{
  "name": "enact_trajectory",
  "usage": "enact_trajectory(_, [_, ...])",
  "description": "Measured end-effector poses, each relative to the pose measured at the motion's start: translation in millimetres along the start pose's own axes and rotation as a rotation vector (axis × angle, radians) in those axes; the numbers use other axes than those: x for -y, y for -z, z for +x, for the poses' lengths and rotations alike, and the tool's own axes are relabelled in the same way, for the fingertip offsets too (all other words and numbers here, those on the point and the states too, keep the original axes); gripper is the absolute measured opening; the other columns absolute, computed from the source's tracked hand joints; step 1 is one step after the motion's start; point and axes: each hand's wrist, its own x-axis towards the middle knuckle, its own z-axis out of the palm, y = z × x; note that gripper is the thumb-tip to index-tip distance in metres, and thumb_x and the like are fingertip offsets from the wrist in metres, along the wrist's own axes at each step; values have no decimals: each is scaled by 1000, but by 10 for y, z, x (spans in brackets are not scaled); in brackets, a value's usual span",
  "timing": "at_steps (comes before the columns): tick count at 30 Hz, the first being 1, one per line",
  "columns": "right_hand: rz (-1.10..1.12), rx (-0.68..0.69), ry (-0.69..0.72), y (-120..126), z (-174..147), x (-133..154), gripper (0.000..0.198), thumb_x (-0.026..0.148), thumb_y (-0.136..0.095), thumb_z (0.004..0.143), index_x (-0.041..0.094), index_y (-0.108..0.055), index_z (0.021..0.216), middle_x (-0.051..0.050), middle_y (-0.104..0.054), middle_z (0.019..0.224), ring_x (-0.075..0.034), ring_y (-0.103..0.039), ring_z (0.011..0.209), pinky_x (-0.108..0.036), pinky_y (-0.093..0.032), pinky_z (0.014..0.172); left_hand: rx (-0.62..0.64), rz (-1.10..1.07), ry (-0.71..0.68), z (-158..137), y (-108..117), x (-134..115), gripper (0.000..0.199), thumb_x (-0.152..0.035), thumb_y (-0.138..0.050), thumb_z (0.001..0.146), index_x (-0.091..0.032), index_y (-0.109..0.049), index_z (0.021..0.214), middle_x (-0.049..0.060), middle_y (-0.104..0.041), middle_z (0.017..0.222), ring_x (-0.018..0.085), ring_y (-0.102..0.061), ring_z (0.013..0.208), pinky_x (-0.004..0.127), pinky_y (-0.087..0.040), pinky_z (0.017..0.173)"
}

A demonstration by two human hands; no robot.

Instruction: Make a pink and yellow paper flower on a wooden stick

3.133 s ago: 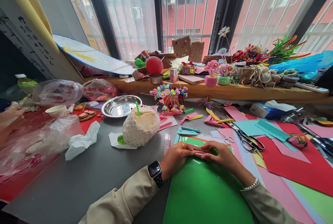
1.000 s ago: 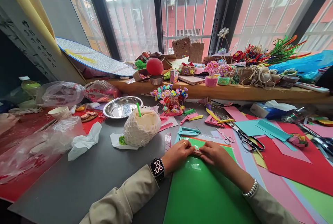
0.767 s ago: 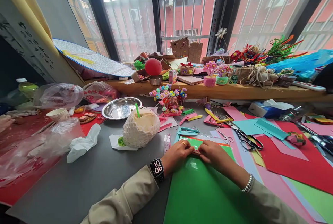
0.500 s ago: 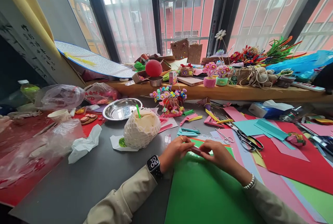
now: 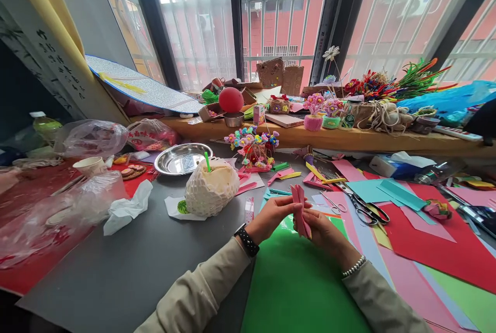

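Between my hands stands a folded strip of pink paper (image 5: 299, 206), held nearly upright above the green sheet (image 5: 306, 281). My left hand (image 5: 273, 214) pinches its left side with thumb and fingers. My right hand (image 5: 321, 230) is closed on its lower right part; some of those fingertips are hidden behind the paper. Just beyond the hands lie folded teal strips (image 5: 277, 192) and more pink and yellow folded pieces (image 5: 284, 174). Small scissors (image 5: 336, 204) and large black-handled scissors (image 5: 366, 209) rest to the right of my right hand.
A coconut in white foam net (image 5: 212, 188) with a green straw stands left of my hands, before a steel plate (image 5: 182, 159). Coloured paper sheets (image 5: 434, 235) cover the right side. A pot of crocheted flowers (image 5: 256, 147) stands behind. Plastic bags (image 5: 77, 204) lie far left.
The pink paper has been raised and turned from lying low and flat to nearly upright. Both hands have turned with it, and the left wrist has rotated so the watch face no longer shows.
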Motion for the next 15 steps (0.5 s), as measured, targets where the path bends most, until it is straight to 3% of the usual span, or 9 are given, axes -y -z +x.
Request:
enact_trajectory(4, [-114, -33, 19, 80, 2, 4, 31, 44, -64, 63, 17, -65, 78, 1, -54, 64, -10, -46, 58, -23, -36, 56, -27, -23, -2, 27, 14, 68, 39, -35, -62, 70, -11, -62, 99, 12, -62, 102, 24, -54, 101, 38, -36, 93])
enact_trajectory(8, [-302, -47, 114, 88, -2, 24, 31, 42, -60, 69, 18, -67, 87, -1, -62, 79, -15, -53, 75, -27, -40, 70, -123, 22, -2, 25, 49, 137, 42, -37, -65, 66, -11, -63, 98, 12, -63, 101, 25, -53, 103, 38, -36, 92])
enact_trajectory(15, [-534, -139, 228, 15, -61, 82, 34, 44, -57, 71, 22, -67, 95, -3, -68, 90, -25, -54, 95, -37, -37, 86, -161, -57, 47, 31, 67, 195, 38, -37, -66, 64, -11, -65, 92, 11, -63, 99, 23, -55, 96, 33, -37, 88])
